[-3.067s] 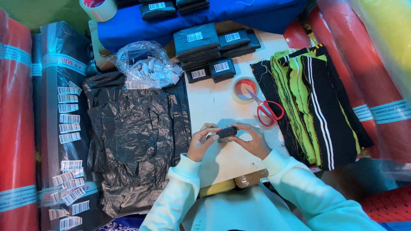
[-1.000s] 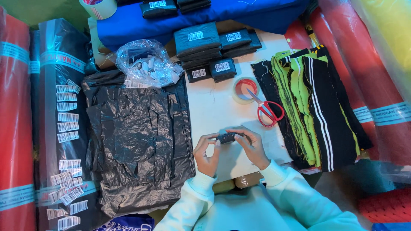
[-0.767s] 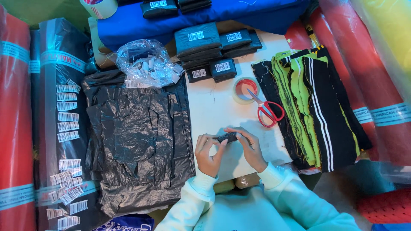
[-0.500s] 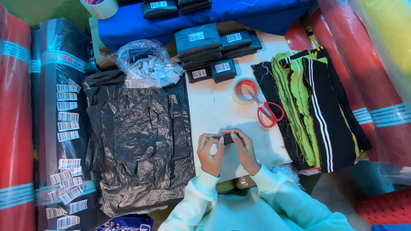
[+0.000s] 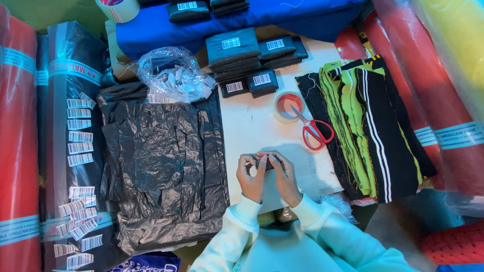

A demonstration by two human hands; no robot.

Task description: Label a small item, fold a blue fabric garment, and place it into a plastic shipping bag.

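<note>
A small black bundle (image 5: 263,162), mostly hidden by fingertips, sits pinched between both hands above the white table (image 5: 252,126). The left hand (image 5: 252,176) and right hand (image 5: 283,175) press close together, fingers clamped on it. Black plastic bags (image 5: 161,166) lie to the left, red-handled scissors (image 5: 313,129) and striped fabric (image 5: 368,126) to the right.

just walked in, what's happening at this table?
A person in pale sleeves pinches a small black bundle between the left hand and right hand over the white table. Black plastic bags lie to their left, red scissors and striped fabric to their right, labelled black packets beyond.
</note>
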